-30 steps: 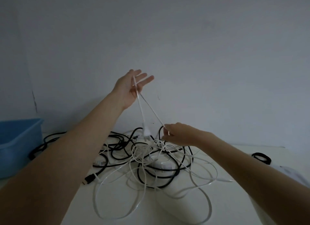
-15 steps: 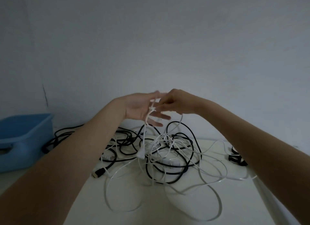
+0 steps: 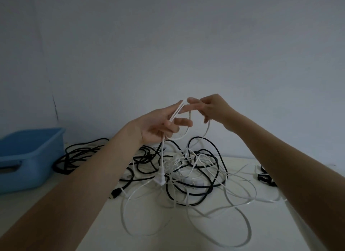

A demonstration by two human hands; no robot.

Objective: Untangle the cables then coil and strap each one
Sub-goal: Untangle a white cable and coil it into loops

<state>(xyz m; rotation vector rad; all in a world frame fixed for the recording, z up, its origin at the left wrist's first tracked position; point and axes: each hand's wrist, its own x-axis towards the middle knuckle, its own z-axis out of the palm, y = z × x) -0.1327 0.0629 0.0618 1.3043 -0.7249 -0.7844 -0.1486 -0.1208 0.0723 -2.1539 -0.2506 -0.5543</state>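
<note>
Left hand: we see the left hand (image 3: 160, 123) raised above the table, palm toward us, fingers partly extended, with doubled strands of the thin white round cable (image 3: 209, 128) lying across the palm; whether a finger actually clamps them we cannot tell.
Right hand: the right hand (image 3: 214, 108) meets it at the same height, fingertips pinching the top of the white loop.
White plug: a white moulded plug (image 3: 161, 177) hangs below the left hand on a straight run of the cable, just above the heap.
Tangle: the rest of the white cable lies in loose loops on the white tabletop (image 3: 149, 239), interlaced with the black round cables (image 3: 203, 194).
Surroundings: a blue plastic tub (image 3: 28, 157) stands at the left; a small dark bundle (image 3: 265, 177) lies at the right edge, too dim to identify.
Progress: we judge the task early. One white loop is being formed; no cable is visibly freed, coiled or strapped.
Remaining: separating white from black, coiling each, strapping each.
</note>
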